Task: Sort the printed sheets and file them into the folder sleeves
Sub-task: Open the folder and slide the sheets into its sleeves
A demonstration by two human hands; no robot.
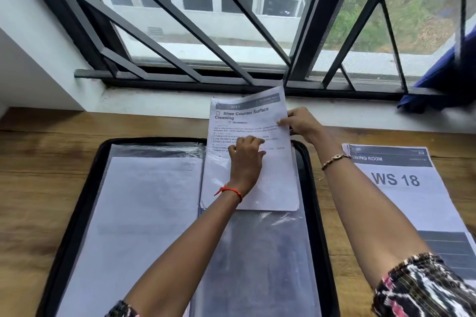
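Printed sheet (249,121) headed "Shoe Counter Surface Cleaning", overhanging the far edge of the open folder (77,188), lower part over the right-hand sleeve (257,252). Light, limp, easily creased; probably best taken by the side edges. Right hand (301,123) fingers pinching its right edge; left hand (246,159) fingers bent on its middle, pinching or pressing unclear. Glossy clear plastic, black rim, wood-grain bench (38,157), stack of sheets (401,195) toward the right edge.

Two hands (246,156) (300,122), one folder (74,203), two stacks (273,183) (401,203)
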